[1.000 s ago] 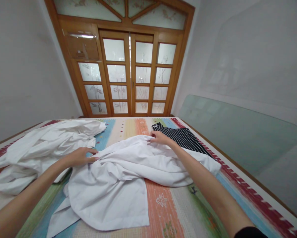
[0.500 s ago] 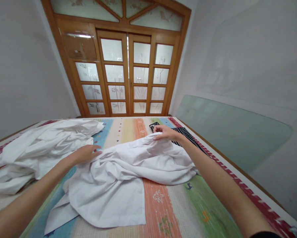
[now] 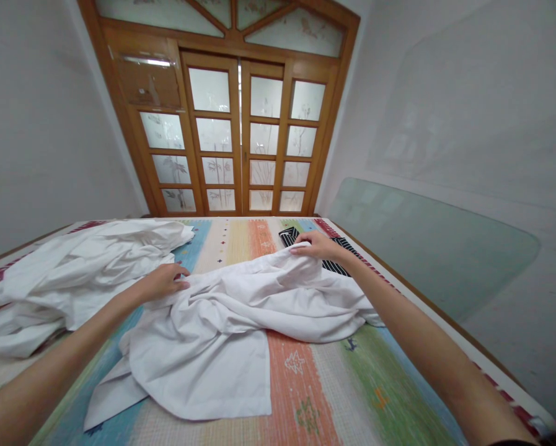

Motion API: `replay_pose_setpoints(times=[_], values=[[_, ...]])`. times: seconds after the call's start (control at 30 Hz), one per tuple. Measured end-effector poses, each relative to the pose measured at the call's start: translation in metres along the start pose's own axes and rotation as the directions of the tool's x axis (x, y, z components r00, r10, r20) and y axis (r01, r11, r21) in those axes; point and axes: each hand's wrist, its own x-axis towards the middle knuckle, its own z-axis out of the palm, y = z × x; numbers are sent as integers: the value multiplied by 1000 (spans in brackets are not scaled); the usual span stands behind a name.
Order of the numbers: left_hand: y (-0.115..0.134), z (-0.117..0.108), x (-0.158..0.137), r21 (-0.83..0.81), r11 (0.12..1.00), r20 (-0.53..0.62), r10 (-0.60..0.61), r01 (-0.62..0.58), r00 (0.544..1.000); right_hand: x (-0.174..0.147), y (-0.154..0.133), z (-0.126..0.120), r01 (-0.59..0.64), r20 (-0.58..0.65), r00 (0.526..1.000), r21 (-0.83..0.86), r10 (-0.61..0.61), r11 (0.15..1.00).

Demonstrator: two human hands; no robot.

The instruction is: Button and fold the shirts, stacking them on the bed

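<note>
A crumpled white garment (image 3: 226, 347) lies across the middle in front of me, its lower part spread toward me with a straight hem. My right hand (image 3: 317, 246) pinches its upper right edge and lifts that edge slightly off the surface. At the garment's upper left edge, my left hand (image 3: 163, 282) has its fingers curled in and closed on the cloth. The fingertips of the left hand are partly hidden by the folds. Just beyond my right hand is a folded black cloth with white stripes (image 3: 337, 266), partly covered by the hand and white garment.
A second white cloth heap (image 3: 87, 266) lies crumpled at the left. Everything rests on a multicoloured patterned cover (image 3: 300, 384). A glass panel (image 3: 426, 241) leans against the right wall, and wooden doors with glass panes (image 3: 240, 136) stand at the far end.
My right hand has moved slightly right, drawing the garment's upper edge with it and pulling it straighter. My left hand has risen slightly and stays at the left edge.
</note>
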Motion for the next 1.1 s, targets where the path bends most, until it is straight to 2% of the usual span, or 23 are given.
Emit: replay_pose_setpoints(times=[0.1, 0.17, 0.33, 0.4, 0.53, 0.67, 0.77, 0.87, 0.97, 1.03, 1.1], values=[[-4, -4, 0, -5, 1000, -87, -23, 23, 996, -3, 3, 0, -2, -21, 1000, 39, 3, 999], [-5, -6, -2, -18, 997, -176, -75, 72, 982, -4, 5, -1, -47, -40, 998, 60, 49, 997], [2, -11, -7, -169, 970, -426, -231, 173, 875, -8, 7, 0, -171, -42, 983, 153, 179, 973], [7, -13, -8, -250, 955, -454, -263, 162, 851, -10, 5, 3, -205, 16, 978, 224, 207, 953], [19, -16, -11, -348, 926, -463, -307, 148, 832, -17, -1, 18, -307, 144, 950, 304, 275, 902], [29, -16, -14, -377, 917, -507, -324, 133, 799, -18, -2, 40, -350, 118, 937, 345, 329, 871], [32, -16, -17, -371, 921, -530, -315, 119, 787, -14, 4, 49, -327, 36, 943, 286, 330, 901], [30, -18, -18, -347, 928, -524, -311, 134, 793, -8, 12, 46, -261, -76, 960, 120, 271, 958], [25, -21, -18, -339, 928, -438, -299, 152, 848, -4, 18, 35, -152, -130, 981, -57, 143, 987], [23, -22, -19, -377, 916, -319, -267, 137, 909, -4, 21, 24, -100, -94, 991, -76, 93, 992], [22, -24, -22, -443, 886, -159, -229, 138, 960, -7, 22, 13, -90, -1, 996, 2, 90, 996]])
